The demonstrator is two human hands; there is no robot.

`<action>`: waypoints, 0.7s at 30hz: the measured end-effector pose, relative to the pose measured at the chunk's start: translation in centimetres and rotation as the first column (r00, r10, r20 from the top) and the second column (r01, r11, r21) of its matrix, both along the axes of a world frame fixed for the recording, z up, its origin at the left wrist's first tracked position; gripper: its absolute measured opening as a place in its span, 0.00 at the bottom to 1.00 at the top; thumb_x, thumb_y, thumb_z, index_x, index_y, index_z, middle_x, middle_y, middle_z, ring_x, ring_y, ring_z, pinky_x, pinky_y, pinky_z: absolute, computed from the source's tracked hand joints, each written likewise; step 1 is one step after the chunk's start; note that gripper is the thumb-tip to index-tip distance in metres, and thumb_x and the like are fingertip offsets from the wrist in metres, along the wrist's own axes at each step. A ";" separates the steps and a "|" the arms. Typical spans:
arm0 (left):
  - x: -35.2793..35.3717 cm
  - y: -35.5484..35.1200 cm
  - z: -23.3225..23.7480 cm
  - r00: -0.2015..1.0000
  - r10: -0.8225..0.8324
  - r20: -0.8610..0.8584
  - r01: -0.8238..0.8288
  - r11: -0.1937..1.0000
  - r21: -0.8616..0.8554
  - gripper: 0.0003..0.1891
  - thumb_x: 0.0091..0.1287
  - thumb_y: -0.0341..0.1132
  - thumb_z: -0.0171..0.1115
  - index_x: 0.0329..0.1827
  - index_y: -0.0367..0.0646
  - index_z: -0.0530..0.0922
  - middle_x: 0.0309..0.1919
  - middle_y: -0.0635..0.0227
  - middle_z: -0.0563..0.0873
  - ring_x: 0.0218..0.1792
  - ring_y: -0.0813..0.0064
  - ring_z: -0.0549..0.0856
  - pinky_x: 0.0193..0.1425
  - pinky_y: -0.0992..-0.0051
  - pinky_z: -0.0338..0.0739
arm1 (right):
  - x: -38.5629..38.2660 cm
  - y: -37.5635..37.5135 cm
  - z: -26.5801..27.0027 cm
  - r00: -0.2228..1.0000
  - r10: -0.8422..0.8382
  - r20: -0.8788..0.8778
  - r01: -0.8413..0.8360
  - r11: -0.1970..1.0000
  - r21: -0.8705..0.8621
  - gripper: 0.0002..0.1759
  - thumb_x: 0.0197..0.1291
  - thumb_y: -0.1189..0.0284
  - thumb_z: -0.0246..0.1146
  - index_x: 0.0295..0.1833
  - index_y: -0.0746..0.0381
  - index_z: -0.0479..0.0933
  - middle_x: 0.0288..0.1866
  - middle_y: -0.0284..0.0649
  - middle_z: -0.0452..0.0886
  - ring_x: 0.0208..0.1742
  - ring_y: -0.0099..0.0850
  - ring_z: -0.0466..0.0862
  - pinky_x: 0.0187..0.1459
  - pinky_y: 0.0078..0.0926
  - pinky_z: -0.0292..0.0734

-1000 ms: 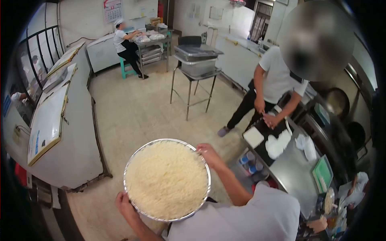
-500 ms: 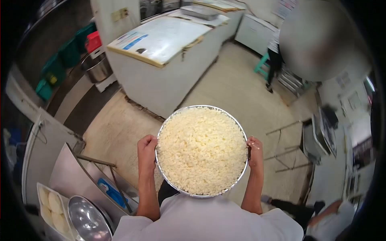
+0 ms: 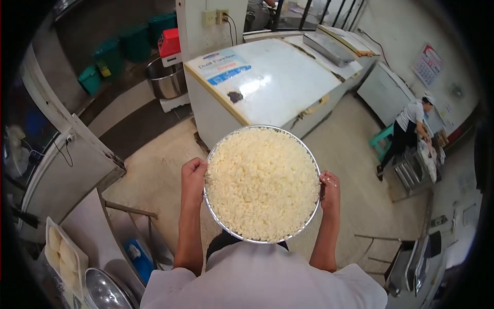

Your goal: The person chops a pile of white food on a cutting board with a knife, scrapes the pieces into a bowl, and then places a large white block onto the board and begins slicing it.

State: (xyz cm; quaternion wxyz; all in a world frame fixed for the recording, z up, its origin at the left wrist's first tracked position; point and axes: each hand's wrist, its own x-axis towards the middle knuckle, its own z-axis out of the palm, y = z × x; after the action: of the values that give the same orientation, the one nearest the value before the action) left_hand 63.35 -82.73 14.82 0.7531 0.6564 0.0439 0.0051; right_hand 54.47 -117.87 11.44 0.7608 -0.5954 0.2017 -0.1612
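A wide round metal bowl heaped with pale yellow-white crumbly bits is held out in front of my chest. My left hand grips its left rim, thumb on top. On the opposite side my right hand is closed on the rim, with some pale crumbs stuck to the fingers. The heap rises above the rim in the middle. The underside of the bowl and the fingers beneath it are hidden.
Ahead stands a white chest freezer; left of it is a mixer with a steel bowl. At lower left, a table carries a white tray of dough pieces and a steel bowl. A person works at far right.
The view has swung left, so the freezer and mixer sit further right in it. The bowl stays in both hands. The person standing at the lower right has left the view.
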 end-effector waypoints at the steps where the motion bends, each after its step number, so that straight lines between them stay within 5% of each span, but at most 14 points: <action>1: -0.5 0.0 0.0 1.000 0.015 -0.006 -0.015 1.000 -0.002 0.10 0.65 0.28 0.55 0.24 0.38 0.75 0.21 0.77 0.76 0.24 0.87 0.70 0.29 0.81 0.64 | 0.0 -0.2 -0.1 1.000 0.022 -0.003 -0.022 1.000 0.000 0.05 0.54 0.75 0.57 0.27 0.57 0.71 0.21 0.24 0.67 0.22 0.16 0.66 0.24 0.15 0.58; 12: -1.7 0.0 -2.7 0.985 0.146 0.090 -0.138 0.987 -0.081 0.09 0.65 0.30 0.55 0.26 0.38 0.77 0.21 0.75 0.79 0.22 0.87 0.73 0.27 0.82 0.66 | 4.6 -1.0 -2.0 0.985 0.141 0.103 -0.139 0.990 -0.028 0.07 0.55 0.76 0.55 0.24 0.58 0.70 0.20 0.24 0.67 0.20 0.15 0.65 0.22 0.16 0.57; 14: -2.5 -0.6 -1.2 0.977 0.189 0.096 -0.173 0.973 -0.150 0.13 0.64 0.32 0.55 0.19 0.44 0.72 0.16 0.81 0.70 0.19 0.87 0.66 0.23 0.80 0.58 | 5.5 -1.2 -2.4 0.976 0.180 0.121 -0.167 0.980 -0.112 0.08 0.55 0.76 0.53 0.24 0.58 0.70 0.21 0.24 0.66 0.22 0.16 0.64 0.24 0.16 0.56; 18: -1.7 -0.6 -2.8 0.970 0.224 0.093 -0.205 0.963 -0.176 0.16 0.66 0.35 0.54 0.17 0.46 0.70 0.16 0.81 0.67 0.19 0.87 0.64 0.23 0.79 0.56 | 5.6 -0.7 -1.0 0.967 0.226 0.113 -0.209 0.967 -0.145 0.09 0.55 0.76 0.52 0.23 0.57 0.68 0.21 0.24 0.65 0.23 0.16 0.62 0.26 0.16 0.55; 21: -0.1 -0.5 -3.7 0.957 0.199 0.210 -0.190 0.980 -0.066 0.19 0.68 0.38 0.53 0.15 0.46 0.69 0.15 0.80 0.66 0.18 0.86 0.64 0.23 0.78 0.56 | 6.9 -0.8 -2.1 0.970 0.178 0.166 -0.147 0.972 -0.182 0.10 0.56 0.75 0.52 0.23 0.56 0.68 0.18 0.23 0.63 0.18 0.15 0.59 0.17 0.19 0.50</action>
State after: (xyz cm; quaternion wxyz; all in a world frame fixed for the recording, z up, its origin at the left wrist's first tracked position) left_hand 63.28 -83.22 11.09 0.7639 0.6273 0.0267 0.1492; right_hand 61.37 -118.71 9.38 0.7337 -0.6548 0.0676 -0.1684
